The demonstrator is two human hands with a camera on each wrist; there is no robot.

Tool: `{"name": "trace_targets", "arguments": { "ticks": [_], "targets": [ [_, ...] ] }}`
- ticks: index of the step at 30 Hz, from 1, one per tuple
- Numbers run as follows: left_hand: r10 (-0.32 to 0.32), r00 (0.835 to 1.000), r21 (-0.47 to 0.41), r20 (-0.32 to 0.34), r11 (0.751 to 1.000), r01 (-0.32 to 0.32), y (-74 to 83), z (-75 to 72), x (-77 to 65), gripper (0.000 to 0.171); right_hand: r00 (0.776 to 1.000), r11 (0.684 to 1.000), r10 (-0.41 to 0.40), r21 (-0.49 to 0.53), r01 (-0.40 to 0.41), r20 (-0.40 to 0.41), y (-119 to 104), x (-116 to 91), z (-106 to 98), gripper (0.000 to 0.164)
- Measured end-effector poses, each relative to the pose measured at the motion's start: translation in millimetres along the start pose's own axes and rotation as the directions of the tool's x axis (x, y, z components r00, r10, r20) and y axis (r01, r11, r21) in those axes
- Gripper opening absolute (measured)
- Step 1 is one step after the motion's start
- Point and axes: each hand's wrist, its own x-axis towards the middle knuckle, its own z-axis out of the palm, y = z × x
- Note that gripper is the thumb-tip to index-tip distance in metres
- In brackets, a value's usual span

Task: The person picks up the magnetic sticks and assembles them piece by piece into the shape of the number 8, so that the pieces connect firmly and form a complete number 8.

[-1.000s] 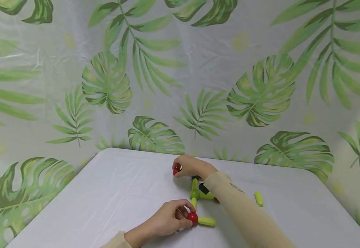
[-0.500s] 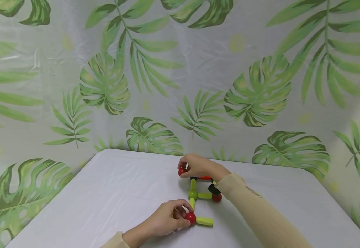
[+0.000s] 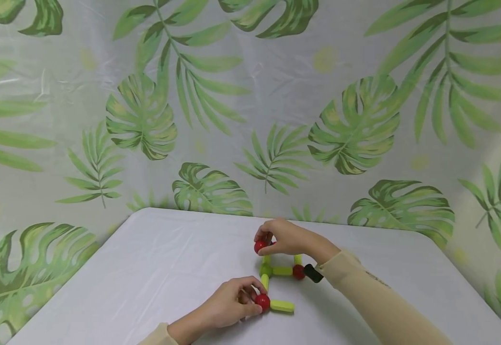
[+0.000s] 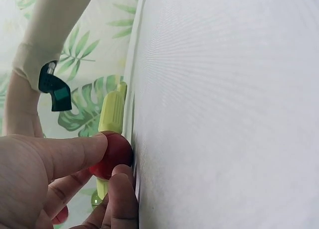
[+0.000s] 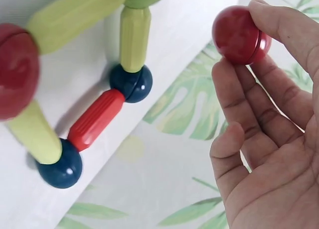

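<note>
My left hand grips a red ball at the near end of a joined frame of balls and yellow-green rods. One such rod sticks out rightward from that ball. Farther up the frame are a green ball and another red ball. Two dark blue balls joined by a red rod form its far side in the right wrist view. My right hand pinches a separate red ball between thumb and fingertips, apart from the frame.
The white table meets a leaf-patterned sheet at its back edge. A dark camera mount sits on my right wrist, and the right forearm crosses over the table's right part.
My right hand has moved rightward and slightly nearer with its red ball. A loose yellow-green rod at the right has become hidden behind the right sleeve. My left hand keeps its grip.
</note>
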Motion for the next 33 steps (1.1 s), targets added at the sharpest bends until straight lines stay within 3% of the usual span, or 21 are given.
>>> {"name": "trace_targets", "arguments": {
  "ticks": [17, 33],
  "targets": [
    [0.005, 1.0, -0.01, 0.007, 1.0, -0.005, 0.5, -0.9, 0.1, 0.025, 1.0, 0.996, 0.019, 0.082, -0.018, -0.014, 12.0, -47.4, -0.8, 0.022],
    [-0.012, 1.0, -0.003, 0.002, 1.0, 0.012, 2.6, -0.3, 0.4, 0.025, 0.997, 0.98, 0.06, 0.186, -0.066, 0.041, 22.4, -88.6, 4.2, 0.024]
  ]
}}
